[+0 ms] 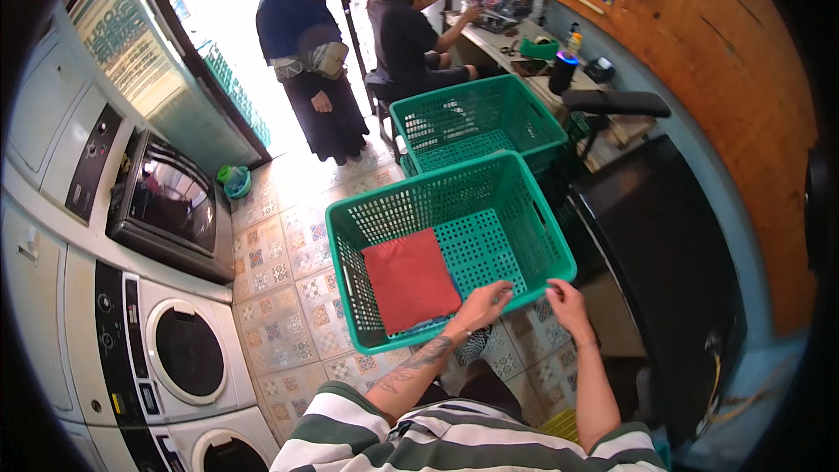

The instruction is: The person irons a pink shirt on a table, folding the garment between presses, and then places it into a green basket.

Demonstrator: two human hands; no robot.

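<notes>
A large green plastic basket [411, 192] with perforated walls stands in front of me. A folded red cloth [409, 280] lies flat inside it on the left, with a bit of blue cloth showing under its near edge. My left hand [486, 305] hovers over the basket's near rim, right of the cloth, fingers loosely bent and apart with nothing visible in them. Close to the basket's near right corner is my right hand [566, 301], its fingers slightly curled and apart, also without anything visible in it. Whether its fingertips touch the rim I cannot tell.
A second green basket [476, 118] stands just beyond. White front-loading machines [188, 351] line the left wall. One person [306, 52] stands by the doorway; another [406, 35] sits at a cluttered table [516, 57], handling a clear bag. A black surface [673, 236] stands right.
</notes>
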